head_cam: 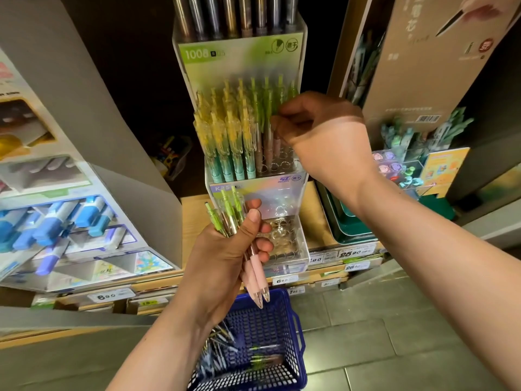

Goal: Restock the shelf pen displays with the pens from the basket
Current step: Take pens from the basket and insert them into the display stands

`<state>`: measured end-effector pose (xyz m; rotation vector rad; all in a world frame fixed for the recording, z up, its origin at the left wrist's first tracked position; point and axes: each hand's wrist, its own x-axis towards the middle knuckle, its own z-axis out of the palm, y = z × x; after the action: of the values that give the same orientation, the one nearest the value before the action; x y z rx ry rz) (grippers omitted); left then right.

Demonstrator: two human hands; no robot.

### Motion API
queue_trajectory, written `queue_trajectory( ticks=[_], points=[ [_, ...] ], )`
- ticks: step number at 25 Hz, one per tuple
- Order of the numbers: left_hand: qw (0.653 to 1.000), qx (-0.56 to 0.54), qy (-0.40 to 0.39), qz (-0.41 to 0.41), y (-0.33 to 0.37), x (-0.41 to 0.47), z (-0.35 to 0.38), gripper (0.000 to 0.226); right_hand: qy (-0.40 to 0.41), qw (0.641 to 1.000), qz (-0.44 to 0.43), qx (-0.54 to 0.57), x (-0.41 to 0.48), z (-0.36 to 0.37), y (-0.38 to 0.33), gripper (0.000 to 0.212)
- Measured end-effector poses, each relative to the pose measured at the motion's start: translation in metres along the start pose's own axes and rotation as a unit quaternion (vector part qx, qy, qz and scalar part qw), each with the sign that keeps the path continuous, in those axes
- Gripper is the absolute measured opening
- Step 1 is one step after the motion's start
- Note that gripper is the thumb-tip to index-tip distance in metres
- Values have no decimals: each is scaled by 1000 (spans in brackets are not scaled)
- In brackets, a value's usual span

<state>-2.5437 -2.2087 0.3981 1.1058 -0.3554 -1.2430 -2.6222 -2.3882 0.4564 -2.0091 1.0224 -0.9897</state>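
Observation:
A clear tiered pen display (294, 176) stands on the shelf at centre. Its middle tier holds yellow-and-teal pens (225, 142) on the left and green-and-pink pens (266, 128) on the right, with several bare ring slots (284, 162) beside them. My right hand (318, 136) pinches the top of a green-and-pink pen at that tier's right side. My left hand (225, 255) grips a bunch of green-and-pink pens (255, 266), tips down, in front of the lowest tier. The blue basket (293, 348) on the floor below holds several more pens (217, 354).
A grey display of blue-capped pens (56, 221) stands at left. At right are a tall brown card display (423, 66), clear boxes of small goods (400, 167) and green trays (355, 230). Price tags (284, 280) line the wooden shelf edge. Grey floor tiles lie below.

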Motion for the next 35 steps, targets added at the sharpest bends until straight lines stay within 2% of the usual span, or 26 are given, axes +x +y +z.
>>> queue_trajectory(
  ticks=[2, 5, 7, 8, 10, 12, 13, 16, 20, 22, 24, 26, 28, 31, 35],
  points=[
    [1000, 28, -9, 9, 0, -1, 0, 18, -9, 1000, 22, 4, -1, -1, 0, 13],
    [998, 56, -6, 11, -1, -3, 0, 35, -24, 999, 47, 13, -11, -8, 0, 12],
    [998, 54, -10, 18, 0, -3, 1, 39, -19, 997, 73, 23, -23, -15, -3, 6],
    [998, 58, -15, 24, 1, -3, 2, 39, -33, 994, 99, 26, -30, -18, -4, 15],
    [996, 76, -36, 43, 4, -3, 4, 34, -131, 981, 145, 0, -47, -21, -8, 26],
    [990, 107, -61, 63, 6, -2, 6, 28, -247, 956, 160, -3, -60, -19, -12, 25],
    [988, 123, -66, 68, 7, -2, 7, 28, -275, 948, 160, 5, -64, -18, -13, 23],
    [983, 155, -63, 73, 5, -2, 10, 37, -287, 947, 145, 10, -64, -19, -13, 20],
    [978, 185, -48, 84, 1, -6, 8, 38, -242, 954, 161, 68, -63, -19, -7, 13],
    [974, 199, -40, 96, -1, -6, 8, 37, -262, 942, 177, 116, -66, -20, -7, 6],
    [977, 186, -40, 99, -2, -6, 8, 36, -283, 942, 160, 88, -67, -23, -10, 5],
    [983, 158, -28, 93, -3, -5, 7, 35, -238, 956, 155, 78, -58, -28, -16, 5],
    [988, 135, -5, 75, -3, -4, 5, 34, -136, 973, 155, 101, -38, -39, -20, 9],
    [985, 164, 17, 57, -4, -3, 2, 29, -15, 981, 89, 173, -5, -57, -26, 12],
    [986, 159, 15, 58, -10, 2, 0, 13, 34, 985, 15, 171, 16, -52, -26, 5]
  ],
)
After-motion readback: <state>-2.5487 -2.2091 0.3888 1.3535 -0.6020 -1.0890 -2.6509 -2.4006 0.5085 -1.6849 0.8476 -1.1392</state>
